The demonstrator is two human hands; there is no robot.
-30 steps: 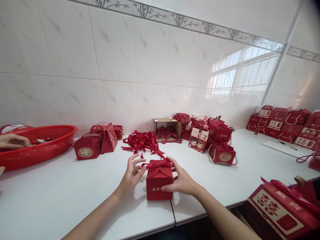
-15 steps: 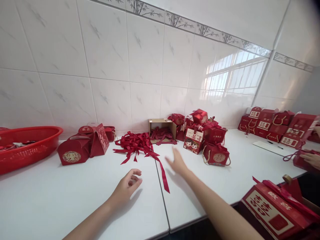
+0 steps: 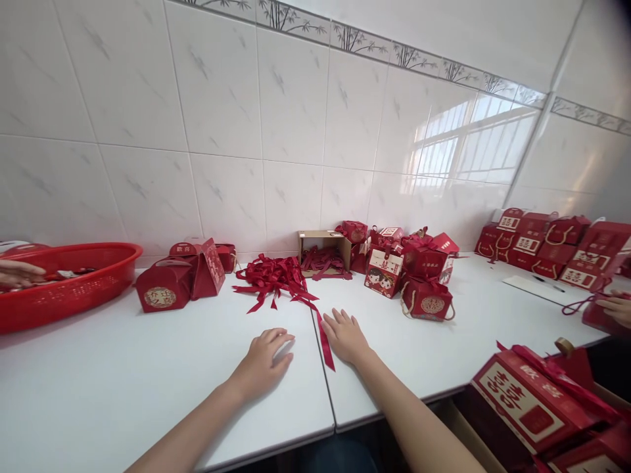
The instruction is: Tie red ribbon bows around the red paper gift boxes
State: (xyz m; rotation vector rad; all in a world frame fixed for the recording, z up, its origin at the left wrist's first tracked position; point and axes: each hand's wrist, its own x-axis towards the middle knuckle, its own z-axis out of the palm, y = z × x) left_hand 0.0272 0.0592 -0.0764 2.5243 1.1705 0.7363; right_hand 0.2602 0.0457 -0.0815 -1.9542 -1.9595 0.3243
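My left hand [image 3: 266, 361] rests on the white table, empty, with its fingers apart and slightly curled. My right hand [image 3: 345, 335] lies palm down on the table with fingers spread, holding nothing. Its fingertips are beside the long tail of a dark red ribbon [image 3: 325, 348], possibly touching it. That tail runs out from a tangled pile of red ribbons [image 3: 273, 272] beyond my hands. Behind the pile, a small cardboard box [image 3: 323, 234] lies on its side with more dark red ribbons [image 3: 325, 263] inside.
Red gift boxes [image 3: 426, 299] are heaped right of the ribbons; others [image 3: 162, 289] stand left. A red plastic basket [image 3: 98, 282] holds another person's hand [image 3: 20, 272]. More boxes [image 3: 537, 243] line the far right, near a person's hand [image 3: 616, 309]. A large box [image 3: 527, 401] sits front right.
My right hand has drawn back and settled on the table. A blurred red box above the right heap has come down onto it. Another person's hand has appeared at the basket.
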